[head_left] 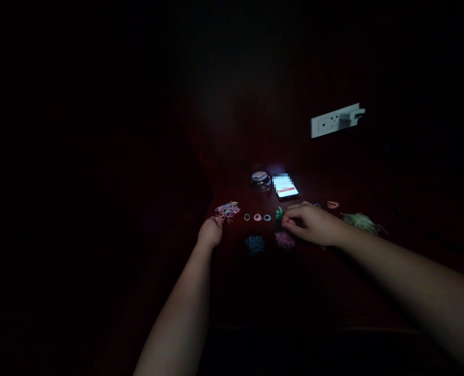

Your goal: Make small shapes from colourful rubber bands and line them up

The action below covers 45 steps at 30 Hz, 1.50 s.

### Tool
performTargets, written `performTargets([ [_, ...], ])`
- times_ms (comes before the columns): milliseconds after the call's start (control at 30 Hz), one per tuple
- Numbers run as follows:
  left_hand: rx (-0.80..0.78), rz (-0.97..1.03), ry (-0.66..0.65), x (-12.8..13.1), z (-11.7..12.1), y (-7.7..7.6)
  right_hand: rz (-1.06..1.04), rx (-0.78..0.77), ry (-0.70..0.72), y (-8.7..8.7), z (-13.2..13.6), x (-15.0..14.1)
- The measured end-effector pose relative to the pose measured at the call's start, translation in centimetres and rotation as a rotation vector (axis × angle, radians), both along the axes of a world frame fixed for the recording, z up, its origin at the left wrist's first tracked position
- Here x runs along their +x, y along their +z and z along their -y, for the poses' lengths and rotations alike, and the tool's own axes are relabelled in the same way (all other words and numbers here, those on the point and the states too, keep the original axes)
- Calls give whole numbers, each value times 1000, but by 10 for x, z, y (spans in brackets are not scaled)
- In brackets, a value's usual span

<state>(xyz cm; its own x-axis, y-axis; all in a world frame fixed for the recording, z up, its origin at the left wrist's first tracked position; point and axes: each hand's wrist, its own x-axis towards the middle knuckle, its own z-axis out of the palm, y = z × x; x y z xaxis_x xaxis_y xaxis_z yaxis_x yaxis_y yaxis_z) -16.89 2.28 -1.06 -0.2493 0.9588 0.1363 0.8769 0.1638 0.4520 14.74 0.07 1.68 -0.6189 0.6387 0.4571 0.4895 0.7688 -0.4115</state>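
My left hand (211,231) is closed at the near side of a mixed pile of pastel elastic bands (227,210); what its fingers hold, if anything, is hidden. With fingers curled in a pinch, my right hand (308,222) is beside a small heap of green bands (279,215). Its fingertips are too dark to show whether a band is between them. Between the hands lie a dark green ring (247,217), a pink ring (257,217) and a blue ring (267,218) in a row. Closer to me are a blue band pile (254,244) and a pink-purple band pile (285,240).
Behind the bands stand a round clear jar (260,180) and a lit phone (286,186) on the dark red table (294,292). Orange bands (332,204) and a pale yellow-green pile (360,222) lie right. A wall socket (335,121) holds a plug. Surroundings are very dark.
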Motion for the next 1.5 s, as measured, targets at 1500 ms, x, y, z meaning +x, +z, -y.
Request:
performTargets([
  [1500, 359, 196, -928, 89, 34, 23, -63, 72, 26, -2, 6, -15],
])
